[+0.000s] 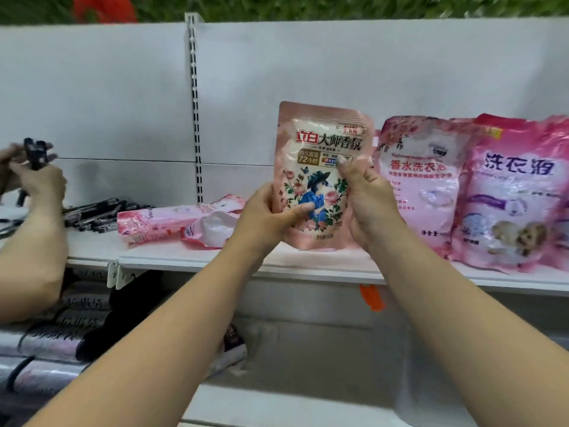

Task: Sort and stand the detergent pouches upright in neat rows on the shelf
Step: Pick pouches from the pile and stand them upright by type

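Here the shelf runs across the view, white, with a slotted upright behind it. At its right two big pink pouches stand upright side by side, touching, leaning back toward the rear panel. To the left two more pouches lie flat and crumpled on the shelf, not yet stood up. Between these groups, the salmon pouch with the flower print is held upright, its bottom edge at or just above the shelf; I cannot tell whether it touches. The left hand grips its lower left edge, thumb across the front, and the right hand pinches its right side with curled fingers. At far left another person's hands handle a dark tool. The likely step is setting this pouch down beside the standing ones. The risk, as I judge it, is that the soft bag slumps or tips forward off the edge once let go, since its base looks narrow, or that it knocks the neighbour at its right.
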